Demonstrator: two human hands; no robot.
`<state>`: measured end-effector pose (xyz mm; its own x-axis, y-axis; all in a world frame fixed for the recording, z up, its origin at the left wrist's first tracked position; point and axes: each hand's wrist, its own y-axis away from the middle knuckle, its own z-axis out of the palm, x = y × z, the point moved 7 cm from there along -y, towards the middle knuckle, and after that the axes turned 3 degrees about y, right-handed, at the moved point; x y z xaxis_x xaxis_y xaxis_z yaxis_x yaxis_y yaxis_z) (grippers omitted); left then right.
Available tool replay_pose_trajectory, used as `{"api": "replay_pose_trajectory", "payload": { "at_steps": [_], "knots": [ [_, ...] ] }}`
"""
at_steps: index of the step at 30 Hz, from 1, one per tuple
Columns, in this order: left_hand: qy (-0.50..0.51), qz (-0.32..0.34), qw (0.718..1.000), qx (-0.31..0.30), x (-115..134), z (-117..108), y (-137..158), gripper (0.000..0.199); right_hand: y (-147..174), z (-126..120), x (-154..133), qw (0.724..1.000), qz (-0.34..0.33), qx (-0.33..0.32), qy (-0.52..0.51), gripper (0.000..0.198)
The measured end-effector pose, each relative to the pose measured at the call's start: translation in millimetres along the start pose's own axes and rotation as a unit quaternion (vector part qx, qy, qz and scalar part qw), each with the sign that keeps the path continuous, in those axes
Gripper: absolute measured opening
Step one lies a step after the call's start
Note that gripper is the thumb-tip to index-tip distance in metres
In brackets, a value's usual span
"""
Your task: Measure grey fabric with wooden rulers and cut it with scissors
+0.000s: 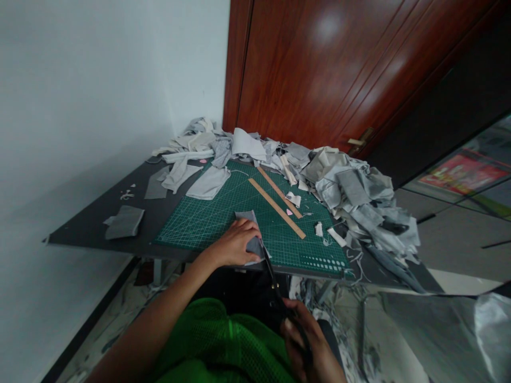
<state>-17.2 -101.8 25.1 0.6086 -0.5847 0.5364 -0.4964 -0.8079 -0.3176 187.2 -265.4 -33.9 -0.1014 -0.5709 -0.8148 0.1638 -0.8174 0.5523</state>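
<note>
A small grey fabric piece (255, 246) lies at the near edge of the green cutting mat (223, 213). My left hand (238, 242) grips it from the left, its fingers bent over the cloth and partly covering it. My right hand (305, 335) is closed round the handles of black scissors (273, 279), below the table's front edge. The scissor blades point up and away and meet the right edge of the fabric. Just how far they are apart I cannot make out.
Two wooden rulers (277, 208) lie on the mat. Heaped fabric scraps (351, 186) line the table's back and right side. A folded grey cloth (125, 222) rests at the left. Beyond stand a white wall (99, 80) and a brown door (311, 69).
</note>
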Motion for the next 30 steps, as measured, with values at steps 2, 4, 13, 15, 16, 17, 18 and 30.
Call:
{"api": "replay_pose_trajectory", "payload": {
  "at_steps": [2, 4, 13, 15, 16, 17, 18, 30],
  "knots": [
    [0.001, 0.004, 1.0, -0.006, 0.0, 0.7, -0.3, 0.048, -3.0, 0.0, -4.3, 1.0, -0.008, -0.005, 0.001, 0.067],
    [0.003, 0.002, 1.0, -0.01, -0.7, 1.1, -0.6, 0.05, -6.4, 1.9, -8.3, 1.0, -0.022, -0.011, 0.009, 0.066],
    [0.013, -0.025, 1.0, -0.007, -3.9, 1.1, 0.8, 0.071, -15.5, 14.8, -21.5, 0.996, -0.063, -0.005, 0.057, 0.068],
    [0.021, -0.03, 0.999, -0.004, -4.6, 1.4, 1.3, 0.077, -16.6, 15.6, -23.0, 0.996, -0.064, -0.012, 0.063, 0.067],
    [0.023, -0.03, 0.999, -0.002, -4.7, 1.5, 1.4, 0.079, -17.1, 15.8, -23.0, 0.995, -0.064, -0.017, 0.068, 0.067],
    [0.024, -0.031, 0.999, -0.001, -4.8, 1.6, 1.4, 0.079, -17.4, 15.7, -22.8, 0.995, -0.064, -0.021, 0.073, 0.068],
    [0.025, -0.032, 0.999, -0.001, -4.8, 1.5, 1.5, 0.079, -17.7, 15.1, -22.3, 0.995, -0.063, -0.022, 0.077, 0.069],
    [0.034, -0.037, 0.999, 0.002, -1.8, -1.8, 1.0, 0.087, -15.3, 17.3, -19.3, 0.994, -0.063, -0.026, 0.084, 0.073]
  ]
}}
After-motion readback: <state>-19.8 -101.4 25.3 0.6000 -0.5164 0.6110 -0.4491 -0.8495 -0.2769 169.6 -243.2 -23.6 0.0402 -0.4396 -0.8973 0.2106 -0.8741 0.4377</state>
